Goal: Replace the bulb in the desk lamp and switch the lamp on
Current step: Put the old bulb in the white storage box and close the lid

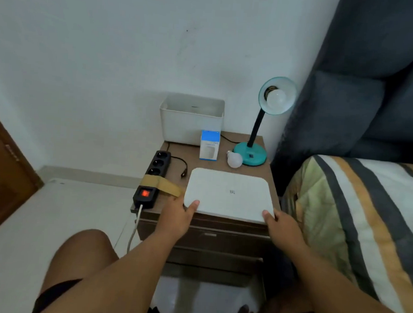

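Both hands, left hand (176,215) and right hand (283,223), grip a white flat slab (230,193) at the table (243,141) front; bulb-changing is not begun. Desk lamp (251,156), fitted bulb (276,97) and loose bulb (234,159) wait behind; the slab likely needs clearing.

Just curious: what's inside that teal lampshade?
Inside the teal lampshade sits a white bulb, unlit, screwed into a dark socket. Its screw base is hidden.

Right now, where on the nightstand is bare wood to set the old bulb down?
One bare patch lies between the power strip and the white slab, in front of the blue box, though a loose plug lies there. The back right is crowded: spare bulb against the lamp base. Both hands hold the slab.
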